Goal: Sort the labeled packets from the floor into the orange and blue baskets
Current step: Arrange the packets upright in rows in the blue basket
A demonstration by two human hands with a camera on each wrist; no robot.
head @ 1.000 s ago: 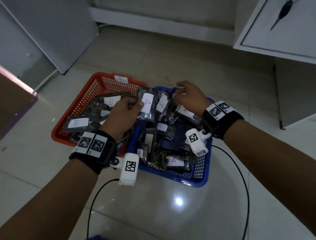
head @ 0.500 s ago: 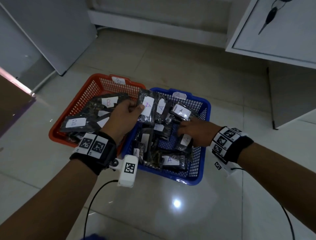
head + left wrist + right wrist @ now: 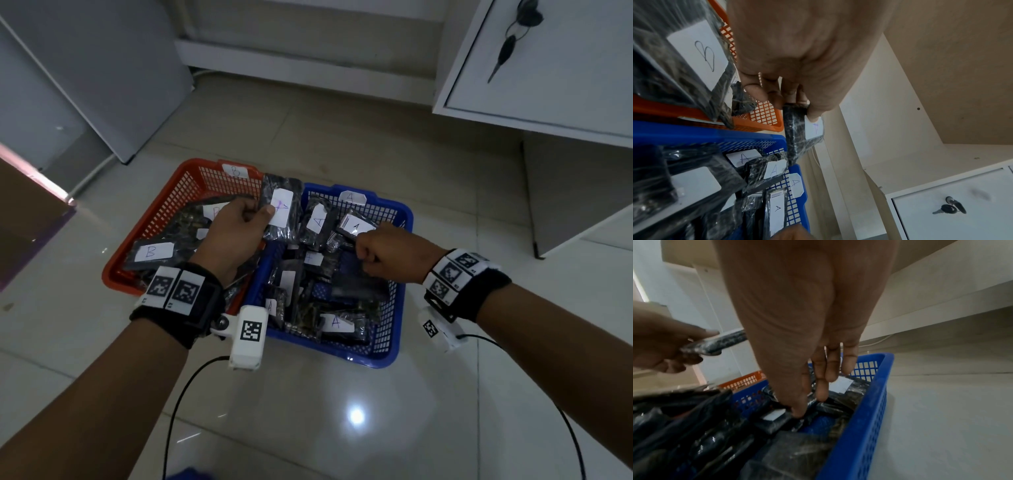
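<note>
My left hand (image 3: 263, 216) pinches a dark packet (image 3: 281, 209) with a white "A" label and holds it up over the seam between the two baskets. The same packet (image 3: 797, 129) shows below the fingers in the left wrist view. The orange basket (image 3: 171, 205), tagged B, holds several packets marked B (image 3: 150, 251). Beside it on the right, the blue basket (image 3: 394, 308), tagged A, holds several packets marked A (image 3: 335, 323). Inside the blue basket, my right hand (image 3: 387, 253) reaches down. Its thumb and forefinger (image 3: 822, 392) pinch a dark packet (image 3: 774, 420) near the far right corner.
Both baskets stand side by side on a pale tiled floor (image 3: 342, 137). A white cabinet (image 3: 565, 85) with keys in its lock (image 3: 510, 48) overhangs at the upper right. A grey panel (image 3: 102, 85) leans at the left. Wrist-camera cables trail toward me.
My right hand left the blue basket's far rim, came down onto the packets, then shifted back and right with its fingers curling. The left hand kept holding the A packet in place.
</note>
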